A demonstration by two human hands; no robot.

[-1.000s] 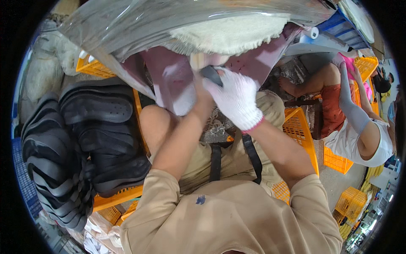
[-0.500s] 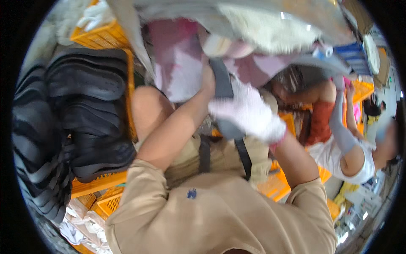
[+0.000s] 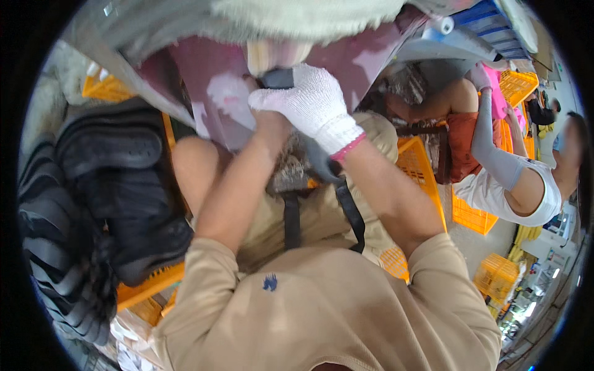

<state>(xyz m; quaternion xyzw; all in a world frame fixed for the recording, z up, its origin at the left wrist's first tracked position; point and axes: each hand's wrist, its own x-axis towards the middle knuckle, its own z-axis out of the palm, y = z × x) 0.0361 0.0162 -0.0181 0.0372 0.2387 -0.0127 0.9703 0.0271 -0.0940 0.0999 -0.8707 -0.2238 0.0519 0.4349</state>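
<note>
My right hand (image 3: 309, 102), in a white knitted glove with a pink cuff, is closed round a dark grey shoe sole (image 3: 320, 159). My bare left hand (image 3: 271, 123) grips the same sole from the left, with its fingers mostly hidden behind the glove. The sole's far end meets the lower edge of a pale, striped roller or wheel (image 3: 277, 57) in the picture. Whether the two touch, I cannot tell. Around the wheel is a hood-like housing with a pink, dust-coated inside (image 3: 223, 65).
On my left, black soles (image 3: 111, 148) are piled in an orange crate (image 3: 151, 285). Pale fluffy dust (image 3: 309, 18) covers the housing's top edge. To my right sits a co-worker (image 3: 510, 179) in a white top, holding something pink (image 3: 492, 89). More orange crates (image 3: 497, 275) stand beyond.
Both hands and the sole have moved farther away and slightly left, up to the wheel. My view has shifted too. The co-worker's pink thing now shows more fully.
</note>
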